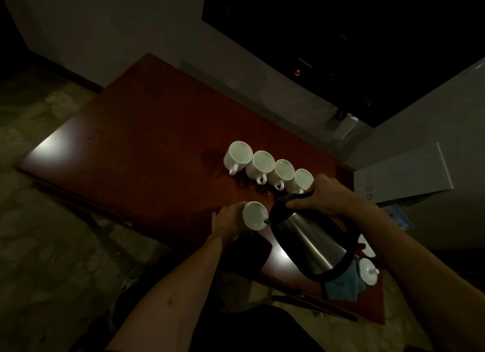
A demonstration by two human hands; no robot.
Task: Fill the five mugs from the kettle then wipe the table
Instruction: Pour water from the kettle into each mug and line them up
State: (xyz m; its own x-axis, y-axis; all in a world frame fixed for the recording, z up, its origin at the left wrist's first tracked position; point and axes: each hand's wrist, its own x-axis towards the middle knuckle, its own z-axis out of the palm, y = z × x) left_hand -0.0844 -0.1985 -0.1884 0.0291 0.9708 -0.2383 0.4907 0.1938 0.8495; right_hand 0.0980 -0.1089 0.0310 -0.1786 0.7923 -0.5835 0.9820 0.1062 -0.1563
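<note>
Four white mugs stand in a diagonal row on the red-brown table (147, 141): the first mug (237, 154), the second mug (261, 164), the third mug (283, 171) and the fourth mug (301, 180). A fifth white mug (254, 215) is nearer me, and my left hand (227, 221) grips its side. My right hand (326, 195) grips the black handle of the steel kettle (307, 241). The kettle is tilted, its spout over the fifth mug's rim. A blue cloth (343, 283) lies under the kettle's base side.
White lids (368, 271) lie by the cloth at the table's right end. A wet patch (210, 160) shows left of the mug row. A white fridge (420, 168) stands to the right, a dark screen (341, 36) hangs on the wall behind.
</note>
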